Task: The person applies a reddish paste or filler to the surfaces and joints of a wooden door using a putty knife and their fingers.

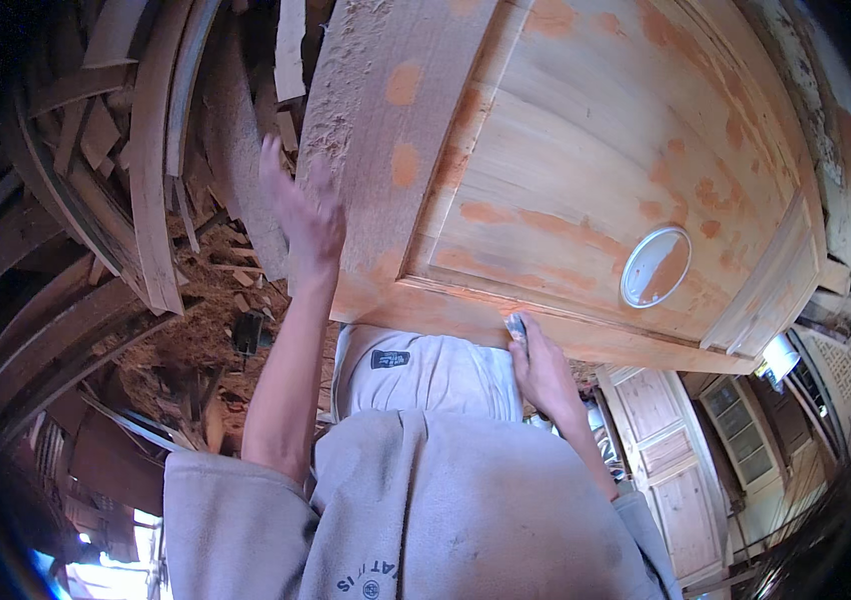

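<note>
A wooden panel door (566,170) lies in front of me, with orange filler patches (405,165) on its frame and panel. My left hand (308,215) is raised at the door's left edge, its fingers apart and nothing in them. Close to the near edge, my right hand (546,372) is closed around a small hand tool (516,327) with a pale, smeared end. Its kind is hidden by the fingers. A round white lid (658,267) with orange filler on it rests on the panel, beyond and right of my right hand.
Curved and straight timber offcuts (156,170) are piled to the left, over sawdust and wood scraps (236,265). Sawdust coats the door's left frame. At the lower right stand another panelled wooden door (661,450) and a glazed frame (741,425). A white container (779,357) sits past the door's right corner.
</note>
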The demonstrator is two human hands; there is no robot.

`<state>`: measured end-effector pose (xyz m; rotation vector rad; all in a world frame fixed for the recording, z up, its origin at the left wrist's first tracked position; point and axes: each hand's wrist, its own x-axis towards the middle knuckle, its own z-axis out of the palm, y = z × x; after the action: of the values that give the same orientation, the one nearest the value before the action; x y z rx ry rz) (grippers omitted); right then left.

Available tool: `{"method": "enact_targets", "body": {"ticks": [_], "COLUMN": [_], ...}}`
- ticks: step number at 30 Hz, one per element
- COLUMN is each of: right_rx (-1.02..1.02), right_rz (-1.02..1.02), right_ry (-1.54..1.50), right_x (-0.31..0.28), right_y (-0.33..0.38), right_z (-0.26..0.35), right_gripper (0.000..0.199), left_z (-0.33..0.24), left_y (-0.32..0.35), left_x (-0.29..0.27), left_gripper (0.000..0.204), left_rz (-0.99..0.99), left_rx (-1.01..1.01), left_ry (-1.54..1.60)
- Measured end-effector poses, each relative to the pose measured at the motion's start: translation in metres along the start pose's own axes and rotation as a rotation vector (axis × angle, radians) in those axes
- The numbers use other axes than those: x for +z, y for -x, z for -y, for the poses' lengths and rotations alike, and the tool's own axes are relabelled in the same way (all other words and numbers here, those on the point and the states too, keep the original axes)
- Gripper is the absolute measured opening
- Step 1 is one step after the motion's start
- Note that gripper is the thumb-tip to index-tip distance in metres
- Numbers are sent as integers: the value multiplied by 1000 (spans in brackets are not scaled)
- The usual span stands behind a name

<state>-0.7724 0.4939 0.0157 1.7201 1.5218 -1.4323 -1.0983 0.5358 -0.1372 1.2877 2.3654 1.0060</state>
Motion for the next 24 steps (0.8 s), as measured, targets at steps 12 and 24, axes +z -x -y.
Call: {"method": "enact_targets", "body": {"ticks": [12, 24], "right_rx": [164, 149], "right_rz": [-36, -6], "right_ry": [18, 139], "right_x": [45, 53], "right_y": [-15, -46], "right_z": [30, 40], "right_gripper": [44, 36], "left_z": [11, 3], "left_y": [75, 67], "left_x": [2, -3], "left_gripper": [71, 75], "left_rz": [82, -5], "left_rx": [-198, -228], "left_ry": [-422, -389]}}
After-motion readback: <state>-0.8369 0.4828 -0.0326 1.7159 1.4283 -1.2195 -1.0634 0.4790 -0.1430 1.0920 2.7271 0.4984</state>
